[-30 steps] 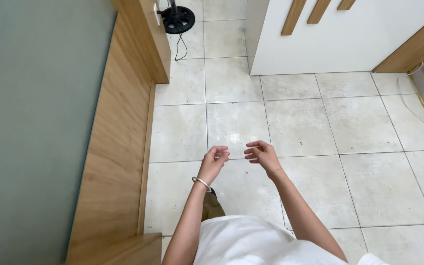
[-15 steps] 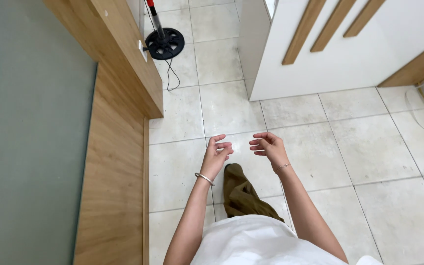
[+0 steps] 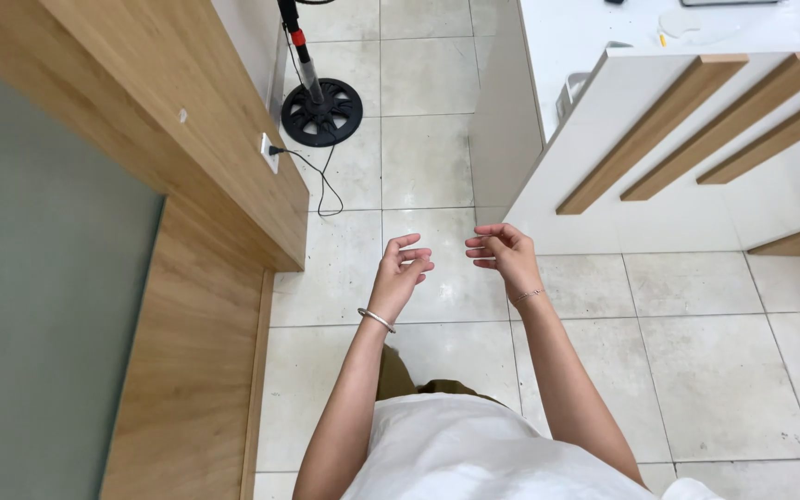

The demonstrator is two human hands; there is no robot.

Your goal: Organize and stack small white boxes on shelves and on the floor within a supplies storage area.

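Note:
I look down at a pale tiled floor (image 3: 696, 352). My left hand (image 3: 400, 273) is held out in front of me, fingers loosely curled and apart, holding nothing; a thin bangle sits on its wrist. My right hand (image 3: 504, 255) is level with it, a short gap away, fingers also loosely bent and empty, with a fine bracelet on the wrist. The two hands do not touch. My white top shows at the bottom edge.
A wooden-framed wall (image 3: 187, 306) with a grey-green panel runs along the left. A black round stand base (image 3: 321, 111) with a cable to a wall socket (image 3: 268, 153) stands ahead. A white cabinet (image 3: 659, 157) with wooden handle strips is at right.
The view has moved forward along the floor; the stand base and white cabinet are nearer. Both hands stay raised and empty, a little farther apart.

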